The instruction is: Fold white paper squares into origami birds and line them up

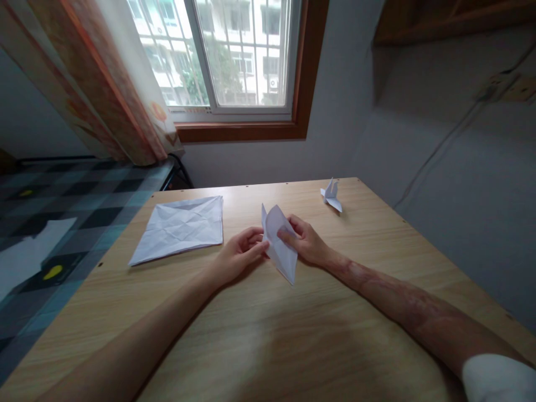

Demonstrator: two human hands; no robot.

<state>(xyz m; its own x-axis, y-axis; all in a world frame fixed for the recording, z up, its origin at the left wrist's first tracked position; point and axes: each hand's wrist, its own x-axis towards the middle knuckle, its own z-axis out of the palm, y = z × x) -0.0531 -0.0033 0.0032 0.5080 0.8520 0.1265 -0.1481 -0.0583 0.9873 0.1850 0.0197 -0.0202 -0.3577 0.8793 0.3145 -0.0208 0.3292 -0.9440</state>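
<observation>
A piece of folded white paper (281, 240) is held up between my two hands, over the middle of the wooden table. Its upper end parts into flaps, and a point faces down toward me. My left hand (246, 247) pinches its left edge between thumb and fingers. On the other side, my right hand (305, 239) grips it with the thumb on the near face and the fingers behind, partly hidden. Beyond my right hand stands a small folded paper crane (331, 196). Left of my left hand lies a stack of creased white paper sheets (184, 224).
The wooden table (234, 340) has its far edge near the wall under the window (247, 56). At left is a bed with a checked cover (84, 192), with white paper (31, 254) on it. A cable (439, 148) hangs along the right wall.
</observation>
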